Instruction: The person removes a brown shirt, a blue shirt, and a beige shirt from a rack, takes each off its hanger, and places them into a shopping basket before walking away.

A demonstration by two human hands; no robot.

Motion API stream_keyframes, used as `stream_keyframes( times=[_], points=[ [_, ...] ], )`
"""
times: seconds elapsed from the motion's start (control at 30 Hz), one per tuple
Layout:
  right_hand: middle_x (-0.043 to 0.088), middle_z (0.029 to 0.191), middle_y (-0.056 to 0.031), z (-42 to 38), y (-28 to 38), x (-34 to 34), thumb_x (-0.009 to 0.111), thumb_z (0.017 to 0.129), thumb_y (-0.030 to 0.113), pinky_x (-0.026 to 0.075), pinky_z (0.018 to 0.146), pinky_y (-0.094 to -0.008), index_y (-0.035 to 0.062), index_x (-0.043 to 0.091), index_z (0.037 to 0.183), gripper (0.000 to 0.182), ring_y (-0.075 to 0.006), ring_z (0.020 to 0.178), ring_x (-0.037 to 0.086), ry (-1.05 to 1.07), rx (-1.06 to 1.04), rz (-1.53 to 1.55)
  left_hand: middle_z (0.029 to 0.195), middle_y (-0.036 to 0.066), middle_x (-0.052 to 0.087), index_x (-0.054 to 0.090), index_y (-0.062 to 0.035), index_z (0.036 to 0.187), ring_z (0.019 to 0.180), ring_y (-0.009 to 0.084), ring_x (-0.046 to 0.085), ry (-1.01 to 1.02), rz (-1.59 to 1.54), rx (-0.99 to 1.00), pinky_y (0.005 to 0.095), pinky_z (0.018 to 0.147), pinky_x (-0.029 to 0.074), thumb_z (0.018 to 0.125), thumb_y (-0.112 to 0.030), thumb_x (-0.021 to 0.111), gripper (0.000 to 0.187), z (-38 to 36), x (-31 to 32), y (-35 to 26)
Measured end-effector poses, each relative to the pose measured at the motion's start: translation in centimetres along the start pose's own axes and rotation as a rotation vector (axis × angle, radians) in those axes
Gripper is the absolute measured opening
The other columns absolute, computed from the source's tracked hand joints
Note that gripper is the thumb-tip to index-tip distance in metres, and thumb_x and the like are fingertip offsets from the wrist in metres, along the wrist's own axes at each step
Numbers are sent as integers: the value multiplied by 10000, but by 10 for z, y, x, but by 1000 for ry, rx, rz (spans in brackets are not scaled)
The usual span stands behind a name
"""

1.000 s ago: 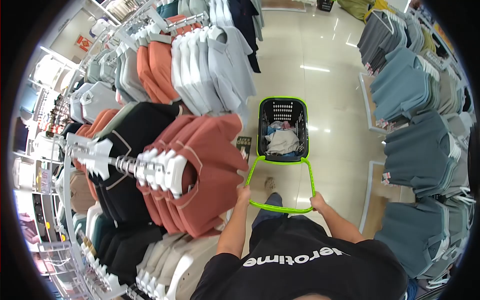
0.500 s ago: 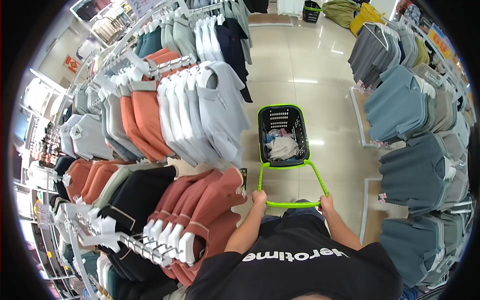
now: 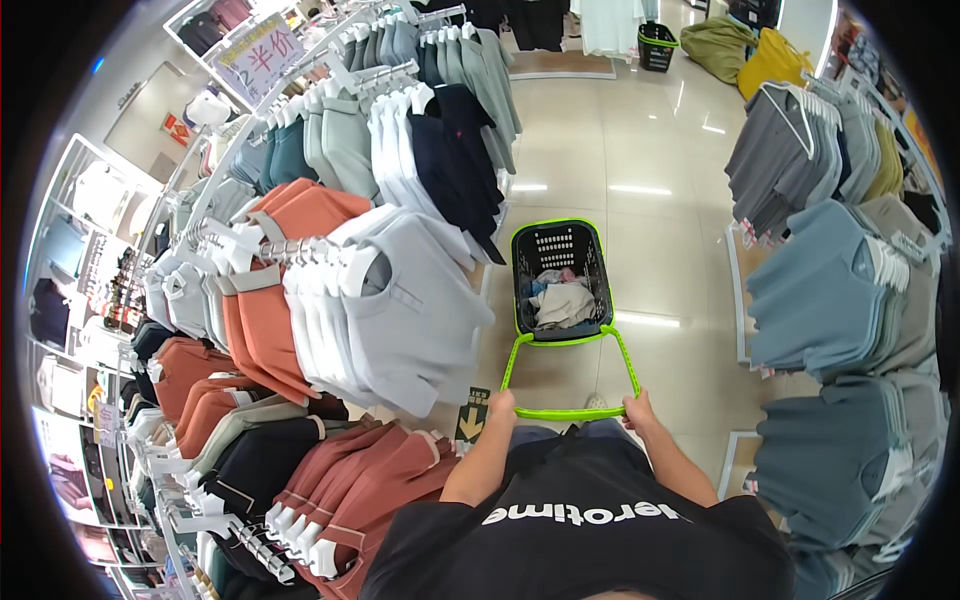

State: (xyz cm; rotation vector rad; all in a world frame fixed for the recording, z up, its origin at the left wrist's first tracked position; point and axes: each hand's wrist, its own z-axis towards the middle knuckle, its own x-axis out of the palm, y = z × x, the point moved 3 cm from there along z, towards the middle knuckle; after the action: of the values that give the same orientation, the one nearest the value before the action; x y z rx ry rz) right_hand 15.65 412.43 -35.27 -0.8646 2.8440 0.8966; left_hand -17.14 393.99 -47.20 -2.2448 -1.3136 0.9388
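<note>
A black basket [image 3: 562, 245] with a bright green rim stands on the floor in front of me, tilted toward me. Inside lie a beige cloth [image 3: 563, 304] and some bluish and pink fabric. Its green handle [image 3: 570, 413] reaches back to my body. My left hand [image 3: 501, 404] is closed round the left corner of this handle, and my right hand [image 3: 637, 407] is closed round the right corner. The undersides of my fingers are hidden.
Racks of hanging shirts, among them light grey ones [image 3: 415, 310] and red ones [image 3: 350, 490], line the left side. Blue-grey shirts [image 3: 815, 290] hang on the right. Farther ahead are another black basket [image 3: 655, 52], a yellow bag [image 3: 773, 62] and an olive bag [image 3: 716, 48].
The racks on both sides have shifted down in view as I moved forward along the aisle. The basket stays in front of me, with both hands still on its handle.
</note>
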Motion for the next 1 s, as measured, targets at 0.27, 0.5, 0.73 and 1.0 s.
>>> stream_keyframes(
  times=[0.27, 0.5, 0.73, 1.0],
  points=[
    [532, 748, -108, 70, 75, -44, 502, 884, 155, 448, 411, -319, 93, 247, 1402, 581, -164, 522, 526, 64, -10, -59, 1066, 274, 664, 642, 105, 1045, 1002, 388, 653, -118, 392, 123, 432, 834, 509, 930, -256, 562, 387, -53, 79, -102],
    [543, 728, -124, 113, 136, -32, 541, 871, 196, 457, 405, -333, 7, 221, 1338, 597, -191, 518, 554, 104, -29, -168, 1047, 287, 662, 651, 93, 1018, 991, 410, 651, -103, 383, 147, 448, 845, 503, 930, -246, 550, 365, 11, 113, -148],
    [552, 723, -123, 179, 228, -20, 523, 885, 219, 455, 410, -334, 41, 139, 1426, 687, -194, 510, 548, 95, 10, -177, 1059, 281, 661, 632, 91, 1065, 987, 393, 655, -99, 365, 185, 457, 838, 508, 923, -214, 564, 344, 75, 183, -224],
    [535, 709, -121, 273, 350, -15, 550, 901, 191, 422, 372, -328, 71, 125, 1448, 703, -185, 483, 524, -71, 6, -47, 1059, 260, 659, 581, 99, 1119, 992, 378, 654, 88, 266, 52, 454, 813, 522, 924, -152, 551, 319, 138, 290, -321]
  ],
)
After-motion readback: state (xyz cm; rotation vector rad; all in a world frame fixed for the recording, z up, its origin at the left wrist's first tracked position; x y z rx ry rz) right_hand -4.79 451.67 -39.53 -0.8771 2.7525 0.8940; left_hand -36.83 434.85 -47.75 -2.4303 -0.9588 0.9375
